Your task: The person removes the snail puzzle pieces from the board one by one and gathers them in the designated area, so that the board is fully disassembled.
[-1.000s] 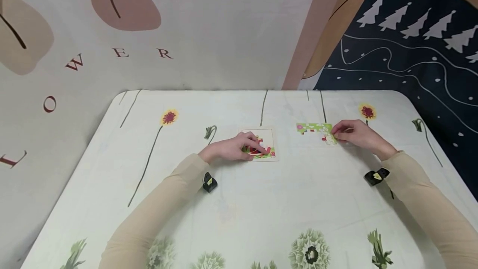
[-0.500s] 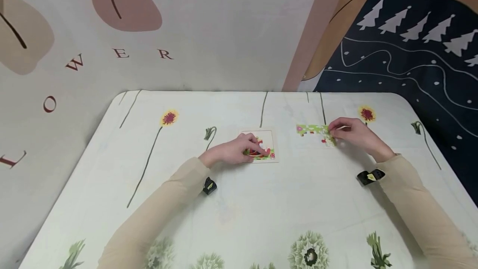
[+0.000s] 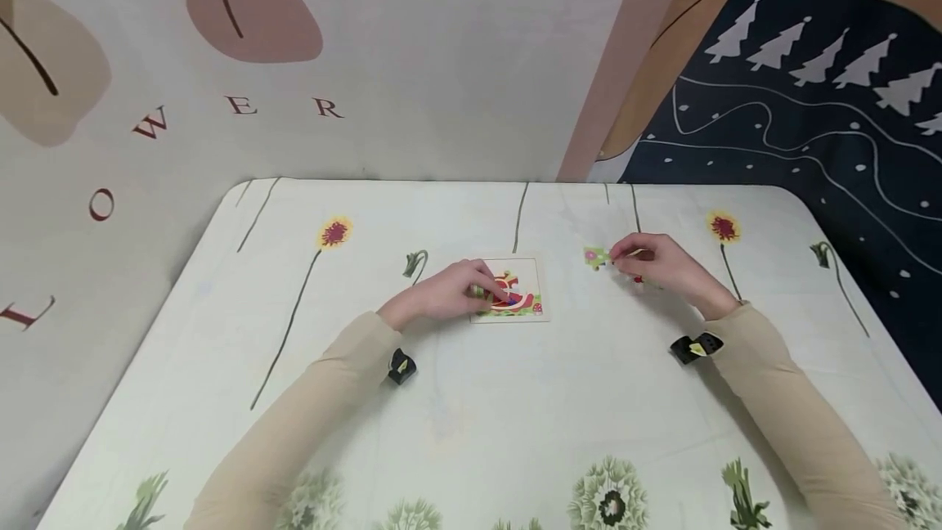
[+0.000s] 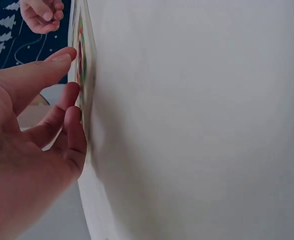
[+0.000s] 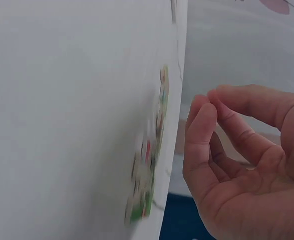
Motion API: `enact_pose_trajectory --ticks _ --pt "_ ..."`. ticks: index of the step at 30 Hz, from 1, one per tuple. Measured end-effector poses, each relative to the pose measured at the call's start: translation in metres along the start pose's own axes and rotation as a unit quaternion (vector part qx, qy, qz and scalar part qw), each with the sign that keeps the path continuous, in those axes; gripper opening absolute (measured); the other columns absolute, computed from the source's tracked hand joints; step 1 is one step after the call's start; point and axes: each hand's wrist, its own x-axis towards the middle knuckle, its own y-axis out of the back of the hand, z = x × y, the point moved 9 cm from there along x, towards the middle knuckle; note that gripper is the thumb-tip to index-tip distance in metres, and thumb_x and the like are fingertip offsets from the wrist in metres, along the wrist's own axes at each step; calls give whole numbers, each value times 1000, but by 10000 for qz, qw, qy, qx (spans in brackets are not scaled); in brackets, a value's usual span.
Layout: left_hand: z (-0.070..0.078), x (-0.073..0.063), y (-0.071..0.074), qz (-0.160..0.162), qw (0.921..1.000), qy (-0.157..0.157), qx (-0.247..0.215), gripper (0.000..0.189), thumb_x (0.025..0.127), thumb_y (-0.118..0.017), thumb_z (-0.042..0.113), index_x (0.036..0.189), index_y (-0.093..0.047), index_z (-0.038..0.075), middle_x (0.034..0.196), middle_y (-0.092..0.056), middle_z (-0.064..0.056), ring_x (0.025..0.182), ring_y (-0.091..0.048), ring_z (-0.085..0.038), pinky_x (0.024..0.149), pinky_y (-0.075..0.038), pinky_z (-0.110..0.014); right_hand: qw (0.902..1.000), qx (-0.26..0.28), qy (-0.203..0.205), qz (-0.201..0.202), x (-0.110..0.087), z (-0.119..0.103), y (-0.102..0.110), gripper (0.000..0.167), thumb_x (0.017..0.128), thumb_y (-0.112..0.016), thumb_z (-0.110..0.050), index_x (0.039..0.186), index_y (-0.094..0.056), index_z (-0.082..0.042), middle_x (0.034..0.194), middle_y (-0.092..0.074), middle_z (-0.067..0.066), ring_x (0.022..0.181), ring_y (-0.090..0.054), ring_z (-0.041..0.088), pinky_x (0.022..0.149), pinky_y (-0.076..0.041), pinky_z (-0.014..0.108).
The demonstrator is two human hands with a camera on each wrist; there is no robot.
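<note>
A square puzzle board (image 3: pixel 530 268) with a thin frame lies mid-table, a red and green picture filling its lower part. My left hand (image 3: pixel 452 289) rests over its left side, index finger extended onto the picture. In the left wrist view, the fingers of my left hand (image 4: pixel 46 110) are bent lightly against the board (image 4: pixel 82 55). Right of the board, my right hand (image 3: pixel 658 268) hovers above joined-looking green puzzle pieces (image 3: pixel 597 257), partly hiding them. The right wrist view shows my right hand (image 5: pixel 242 155) apart from the blurred pieces (image 5: pixel 147 175), fingertips close together, nothing visible between them.
A white flower-printed cloth (image 3: pixel 515 399) covers the table. Behind its far edge stands a pale printed wall (image 3: pixel 441 105), with a dark blue panel (image 3: pixel 795 121) showing trees at the right. A black wrist camera (image 3: pixel 695 348) sits below the right sleeve.
My right hand has moved left along the row of pieces, from its right end toward its left. My left hand has slid slightly left, uncovering more of the board's picture.
</note>
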Motion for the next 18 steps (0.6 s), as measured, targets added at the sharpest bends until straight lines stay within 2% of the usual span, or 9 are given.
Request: enact_pose_trajectory --ticks 3,6,12,18 --pt "-5 0 1 26 9999 45 -137 25 92 -66 7 115 -75 10 120 -61 -12 111 -54 -24 94 -42 -34 9998 34 189 -20 4 -6 -8 24 98 -60 -11 116 -64 4 115 -62 23 75 -57 12 63 -46 24" --pt "-9 1 1 17 9995 74 -312 25 91 -67 6 114 -76 10 121 -60 -12 112 -53 -24 93 -43 -33 9991 33 417 -45 8 -13 -16 23 97 -61 -9 115 -65 4 114 -64 23 78 -59 11 67 -47 23" --pt "-14 4 1 -5 9982 33 -595 26 89 -69 6 113 -76 9 119 -61 -11 110 -51 -23 89 -41 -29 9975 226 656 -166 16 -24 -31 20 95 -60 -4 112 -65 7 111 -64 24 79 -60 7 72 -49 20" --pt "-19 4 0 -74 9966 98 -817 26 88 -70 6 112 -76 8 120 -60 -11 113 -49 -24 91 -39 -30 9953 317 830 -393 25 -35 -47 21 94 -58 -2 112 -65 8 111 -65 26 81 -60 4 74 -49 18"
